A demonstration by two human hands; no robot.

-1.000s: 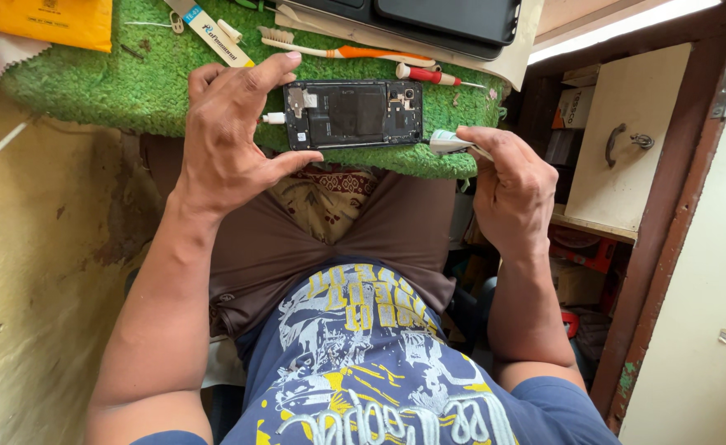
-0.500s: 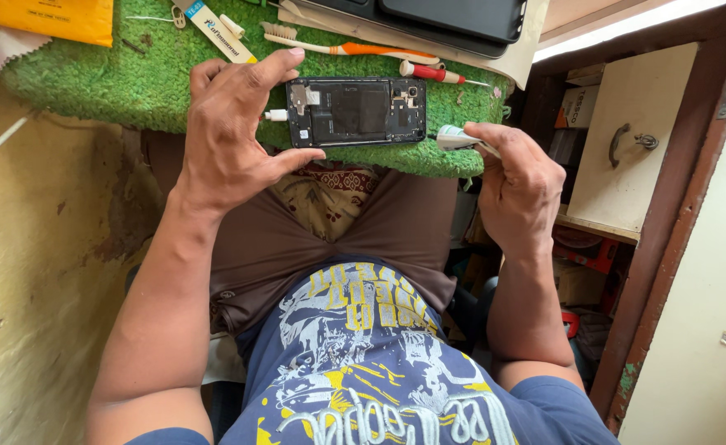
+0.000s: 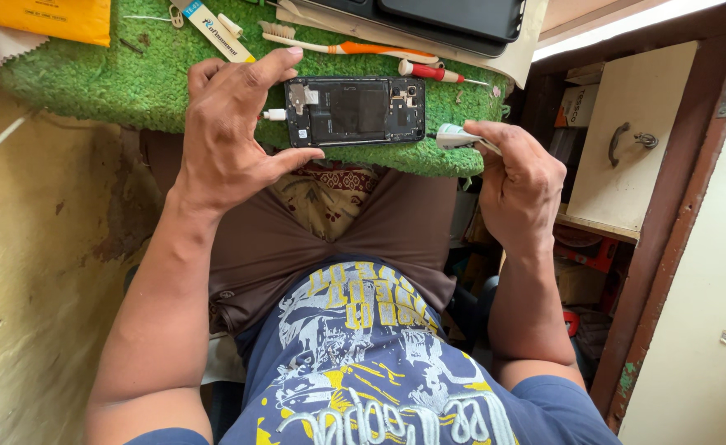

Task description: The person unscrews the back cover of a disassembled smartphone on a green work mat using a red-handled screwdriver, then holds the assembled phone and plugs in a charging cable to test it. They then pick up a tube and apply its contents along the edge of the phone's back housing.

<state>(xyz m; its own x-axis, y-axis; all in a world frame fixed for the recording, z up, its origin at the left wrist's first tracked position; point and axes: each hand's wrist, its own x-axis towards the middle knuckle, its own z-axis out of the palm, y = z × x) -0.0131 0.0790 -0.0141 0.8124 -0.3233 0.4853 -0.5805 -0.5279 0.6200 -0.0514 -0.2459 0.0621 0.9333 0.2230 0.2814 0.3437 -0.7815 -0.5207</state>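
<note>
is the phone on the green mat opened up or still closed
Opened up: the phone lies flat on the green mat with its back cover off, its insides exposed; the left hand steadies it.

— Surface?

— The bench (image 3: pixel 91 91) is covered in a green grass-like mat, edge rounded toward the person.

— Items resting on it?

— An opened phone (image 3: pixel 354 111) with its back off lies near the front edge, a white cable plug (image 3: pixel 274 114) at its left end. Behind it: an orange-handled toothbrush (image 3: pixel 354 45), a red screwdriver (image 3: pixel 433 72), a white label strip (image 3: pixel 218 37), a yellow envelope (image 3: pixel 49 18) and stacked dark phone cases (image 3: pixel 453 18).
</note>
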